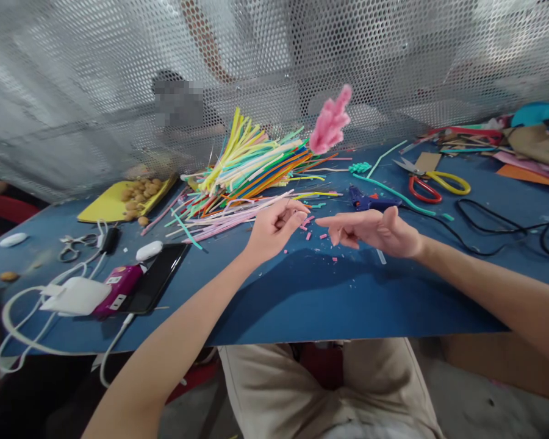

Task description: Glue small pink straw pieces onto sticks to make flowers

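Observation:
My left hand (274,227) is closed, thumb pressed to curled fingers, over the blue table; whatever may be in the pinch is hidden. My right hand (370,230) faces it a short distance away, index finger and thumb stretched out, other fingers partly bent, with nothing visible in it. Small pink clippings (308,236) lie on the table between and below the hands. Just behind my right hand rests a dark blue glue gun (373,200). Behind my left hand lie pale pink pipe cleaners (229,222). A fluffy pink pipe-cleaner spike (330,122) stands up at the back.
A big bundle of coloured pipe cleaners (256,164) lies at the back. Red-and-yellow-handled scissors (432,180) and a black cable (498,216) are on the right. On the left are a black phone (158,277), a white charger (82,296) and a yellow tray (103,204) of brown balls.

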The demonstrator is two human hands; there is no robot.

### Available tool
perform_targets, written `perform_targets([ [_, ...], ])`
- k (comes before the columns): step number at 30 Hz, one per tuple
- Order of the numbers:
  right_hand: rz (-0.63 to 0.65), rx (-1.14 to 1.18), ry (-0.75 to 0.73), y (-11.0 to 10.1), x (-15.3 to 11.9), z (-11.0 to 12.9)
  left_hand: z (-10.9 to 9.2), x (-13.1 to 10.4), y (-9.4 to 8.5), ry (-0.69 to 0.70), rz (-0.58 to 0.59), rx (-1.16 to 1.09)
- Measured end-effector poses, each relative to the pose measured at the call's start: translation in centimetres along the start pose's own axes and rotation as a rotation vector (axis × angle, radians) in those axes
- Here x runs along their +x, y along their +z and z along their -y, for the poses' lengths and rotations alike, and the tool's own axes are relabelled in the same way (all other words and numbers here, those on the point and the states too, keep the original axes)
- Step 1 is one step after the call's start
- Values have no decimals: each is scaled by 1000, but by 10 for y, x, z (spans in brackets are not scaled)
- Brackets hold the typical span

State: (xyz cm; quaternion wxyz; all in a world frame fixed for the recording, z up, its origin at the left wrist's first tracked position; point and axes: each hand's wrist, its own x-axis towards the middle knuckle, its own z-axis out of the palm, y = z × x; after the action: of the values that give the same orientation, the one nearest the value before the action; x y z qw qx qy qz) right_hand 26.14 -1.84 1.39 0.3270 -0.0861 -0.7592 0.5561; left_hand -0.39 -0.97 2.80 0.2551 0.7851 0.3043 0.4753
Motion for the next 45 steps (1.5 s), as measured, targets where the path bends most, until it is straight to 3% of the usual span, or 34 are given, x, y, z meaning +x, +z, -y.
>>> perform_targets([
  [12,14,118,95,8,-2,-1,-4,-4,1,-25,53,-11],
  [17,47,93,72,5,-3,-9,-3,-2,1,-49,185,83],
  [22,51,-136,51,-2,-2,-1,0,-1,3,-138,245,115],
  [30,-27,-423,89,-6,1,9,5,-2,1,-130,282,49],
  [36,-36,-1027,139,-26,-5,17,6,6,-10,-48,171,168],
  [40,-161,-1207,246,-44,-13,36,11,11,-21,-4,254,387],
  [45,-377,-1017,239,-48,-10,55,24,13,-27,7,312,596],
])
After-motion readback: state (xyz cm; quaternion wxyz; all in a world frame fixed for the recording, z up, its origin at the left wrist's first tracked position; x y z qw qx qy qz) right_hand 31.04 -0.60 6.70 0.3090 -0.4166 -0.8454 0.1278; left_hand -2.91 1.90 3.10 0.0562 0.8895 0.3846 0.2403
